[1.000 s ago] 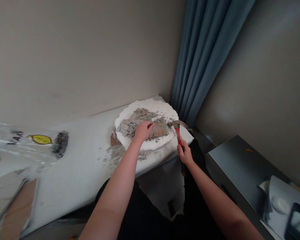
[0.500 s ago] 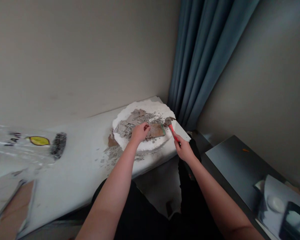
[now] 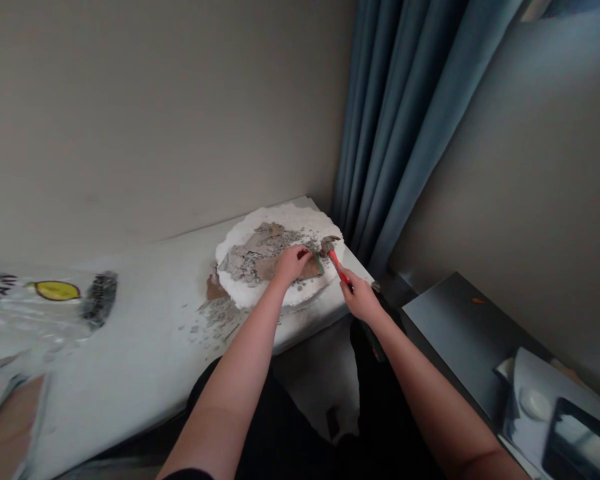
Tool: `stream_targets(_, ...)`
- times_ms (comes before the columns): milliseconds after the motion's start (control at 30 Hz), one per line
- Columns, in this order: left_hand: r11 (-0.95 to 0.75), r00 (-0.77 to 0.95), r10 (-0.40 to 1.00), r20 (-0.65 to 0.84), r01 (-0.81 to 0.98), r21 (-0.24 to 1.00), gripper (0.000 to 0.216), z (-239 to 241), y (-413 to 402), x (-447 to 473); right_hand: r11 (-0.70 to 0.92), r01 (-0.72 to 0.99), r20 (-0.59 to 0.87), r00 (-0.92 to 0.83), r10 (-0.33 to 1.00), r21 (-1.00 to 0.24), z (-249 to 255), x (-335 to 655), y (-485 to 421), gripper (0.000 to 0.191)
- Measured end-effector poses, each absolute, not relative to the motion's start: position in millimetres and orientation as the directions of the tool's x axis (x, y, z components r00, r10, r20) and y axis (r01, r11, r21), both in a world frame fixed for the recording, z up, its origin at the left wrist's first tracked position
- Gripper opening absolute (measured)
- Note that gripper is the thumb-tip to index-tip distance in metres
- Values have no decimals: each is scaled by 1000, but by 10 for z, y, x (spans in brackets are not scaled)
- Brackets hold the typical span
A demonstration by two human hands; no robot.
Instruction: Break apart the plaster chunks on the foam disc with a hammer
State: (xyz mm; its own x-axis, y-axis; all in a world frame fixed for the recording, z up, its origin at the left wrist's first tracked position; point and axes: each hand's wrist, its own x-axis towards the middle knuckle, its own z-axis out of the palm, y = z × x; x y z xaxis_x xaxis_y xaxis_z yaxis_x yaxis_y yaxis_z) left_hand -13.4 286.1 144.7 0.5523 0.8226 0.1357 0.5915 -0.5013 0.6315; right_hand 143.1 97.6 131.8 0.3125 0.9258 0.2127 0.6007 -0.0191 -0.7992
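My right hand [image 3: 361, 297] is wrapped around the red handle of a claw hammer [image 3: 331, 250]. The hammer's metal head is tilted over the right side of a round white slab [image 3: 240, 230] with a wavy edge. Over the slab's right half, my left hand [image 3: 293, 263] has its fingers pinched together close to the hammer head; whatever lies between them is too small to make out. Under that hand is a flat brown piece [image 3: 310, 270] with a green strip at its right end. Grey rubble and flaky fragments [image 3: 253, 253] cover the slab's left and middle.
The slab rests on a long white table [image 3: 145, 333] against the wall, with crumbs spilled at its near left. Farther left are a clear plastic bag [image 3: 55, 303] and a brown panel [image 3: 15, 427]. A blue curtain [image 3: 395, 133] hangs behind; a dark cabinet [image 3: 460, 340] stands right.
My left hand has slid right along the brown piece, nearer its green end and the hammer head. The hammer stays in my right hand over the slab's right side. The view has shifted slightly.
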Motion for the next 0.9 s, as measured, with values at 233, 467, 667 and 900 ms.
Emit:
stream_targets(233, -498, 539, 833, 126, 630, 596, 23, 1360, 2854, -49, 24, 558, 217, 282, 934, -829, 1257, 1530, 953, 58)
stream_targets(467, -496, 545, 831, 113, 632, 595, 24, 1354, 2861, -26, 34, 501, 209, 298, 931, -865, 1219, 1586, 949, 58)
stream_targets(667, -504, 550, 827, 120, 629, 592, 23, 1355, 2864, -9, 38, 469, 208, 316, 926, -882, 1211, 1563, 938, 58)
stream_targets(900, -525, 566, 811, 147, 594, 609, 22, 1318, 2868, -14, 14, 463, 177, 311, 934, -886, 1217, 1569, 917, 57)
